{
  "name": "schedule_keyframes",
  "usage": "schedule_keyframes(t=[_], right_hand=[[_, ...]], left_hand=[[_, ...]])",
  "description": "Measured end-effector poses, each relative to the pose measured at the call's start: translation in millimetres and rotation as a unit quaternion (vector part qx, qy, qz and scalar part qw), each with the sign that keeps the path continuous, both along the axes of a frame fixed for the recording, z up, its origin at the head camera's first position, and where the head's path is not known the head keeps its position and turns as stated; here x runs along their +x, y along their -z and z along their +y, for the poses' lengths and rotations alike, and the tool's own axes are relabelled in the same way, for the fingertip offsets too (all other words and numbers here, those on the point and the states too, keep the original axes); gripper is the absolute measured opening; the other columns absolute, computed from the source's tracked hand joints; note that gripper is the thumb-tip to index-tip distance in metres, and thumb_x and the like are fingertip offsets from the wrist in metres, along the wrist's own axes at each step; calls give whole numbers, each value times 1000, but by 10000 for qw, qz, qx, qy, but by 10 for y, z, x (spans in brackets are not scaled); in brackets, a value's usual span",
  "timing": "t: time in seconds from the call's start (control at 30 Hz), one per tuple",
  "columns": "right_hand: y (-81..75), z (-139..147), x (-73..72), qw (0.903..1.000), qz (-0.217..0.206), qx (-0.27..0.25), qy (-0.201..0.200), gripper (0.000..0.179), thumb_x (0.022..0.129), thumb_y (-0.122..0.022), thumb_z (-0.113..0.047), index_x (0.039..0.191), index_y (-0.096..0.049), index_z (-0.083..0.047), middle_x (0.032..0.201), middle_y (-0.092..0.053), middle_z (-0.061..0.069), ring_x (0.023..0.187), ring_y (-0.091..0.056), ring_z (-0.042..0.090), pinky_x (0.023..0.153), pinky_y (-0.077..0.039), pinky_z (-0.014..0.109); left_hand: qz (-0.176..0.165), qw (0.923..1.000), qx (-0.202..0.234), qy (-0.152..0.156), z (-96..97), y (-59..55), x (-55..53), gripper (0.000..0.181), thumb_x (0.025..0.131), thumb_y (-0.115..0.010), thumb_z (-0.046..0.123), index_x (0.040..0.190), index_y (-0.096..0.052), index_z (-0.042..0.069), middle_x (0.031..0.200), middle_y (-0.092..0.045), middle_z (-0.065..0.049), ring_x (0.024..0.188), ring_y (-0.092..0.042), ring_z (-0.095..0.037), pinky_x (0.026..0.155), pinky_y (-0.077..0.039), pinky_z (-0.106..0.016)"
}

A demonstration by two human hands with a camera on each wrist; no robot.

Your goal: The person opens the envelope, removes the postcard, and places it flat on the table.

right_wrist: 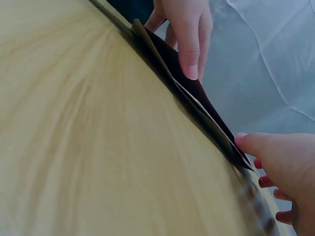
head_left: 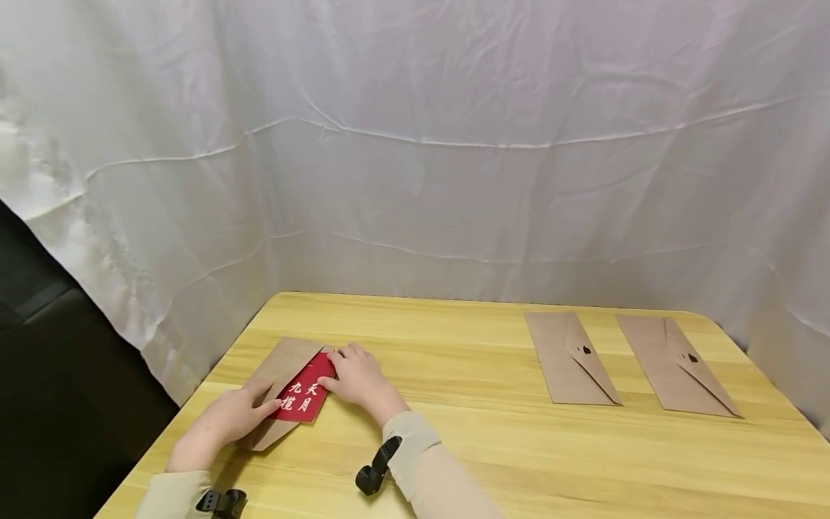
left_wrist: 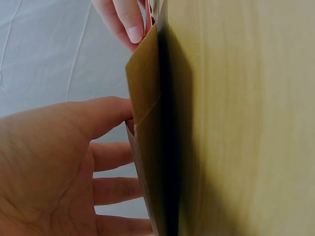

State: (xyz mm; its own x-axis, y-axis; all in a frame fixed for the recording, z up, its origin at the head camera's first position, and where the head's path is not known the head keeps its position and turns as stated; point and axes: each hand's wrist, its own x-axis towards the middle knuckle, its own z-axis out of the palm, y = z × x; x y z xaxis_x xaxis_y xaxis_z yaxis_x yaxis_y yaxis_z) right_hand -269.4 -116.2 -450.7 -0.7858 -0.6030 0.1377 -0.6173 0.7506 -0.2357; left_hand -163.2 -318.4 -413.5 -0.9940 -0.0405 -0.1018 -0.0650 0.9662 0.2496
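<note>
An open brown paper envelope (head_left: pixel 285 360) lies at the table's left side, with a red card (head_left: pixel 315 395) bearing pale Chinese characters partly inside it. My left hand (head_left: pixel 223 422) rests over the envelope, its thumb on the card near the envelope's mouth. In the left wrist view the left hand's fingers (left_wrist: pixel 118 191) reach straight to the envelope's upper face. My right hand (head_left: pixel 359 378) holds the card at its right edge, thumb on the printed face. The right wrist view shows the right thumb (right_wrist: pixel 251 143) at that edge.
Two closed brown envelopes (head_left: pixel 559 360) (head_left: pixel 681 367) with dark marks on their flaps lie side by side at the right of the wooden table (head_left: pixel 467 447). A pale curtain (head_left: pixel 454 194) hangs behind the table. Something black (head_left: pixel 52 404) stands beyond the left edge.
</note>
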Motion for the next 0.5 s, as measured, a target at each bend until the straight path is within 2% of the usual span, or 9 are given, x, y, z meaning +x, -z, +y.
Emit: schedule_keyframes(t=[0.2, 0.4, 0.5], right_hand=[[15, -37, 44, 9997, 99, 22, 203, 63, 95, -54, -53, 149, -42, -24, 137, -53, 2, 133, -44, 20, 109, -40, 38], [-3, -58, 65, 9987, 214, -23, 459, 59, 94, -57, -51, 143, -50, -20, 119, -54, 0, 108, -45, 14, 93, -41, 29], [-14, -55, 66, 9980, 255, -142, 553, 56, 93, -58, -51, 139, -54, -18, 113, -54, 0, 102, -43, 14, 88, -40, 28]], left_hand=[[11, 10000, 34, 1, 11, -8, 6, 65, 94, -59, 43, 141, -48, 0, 129, -56, -35, 117, -55, -53, 93, -45, -64], [-3, 10000, 16, -39, 8, -16, 17, 67, 93, -60, 45, 141, -47, 0, 131, -54, -36, 118, -53, -54, 93, -45, -65], [-5, 10000, 25, -49, 11, -23, 23, 67, 93, -59, 45, 141, -47, 0, 131, -54, -36, 118, -53, -53, 93, -45, -65]])
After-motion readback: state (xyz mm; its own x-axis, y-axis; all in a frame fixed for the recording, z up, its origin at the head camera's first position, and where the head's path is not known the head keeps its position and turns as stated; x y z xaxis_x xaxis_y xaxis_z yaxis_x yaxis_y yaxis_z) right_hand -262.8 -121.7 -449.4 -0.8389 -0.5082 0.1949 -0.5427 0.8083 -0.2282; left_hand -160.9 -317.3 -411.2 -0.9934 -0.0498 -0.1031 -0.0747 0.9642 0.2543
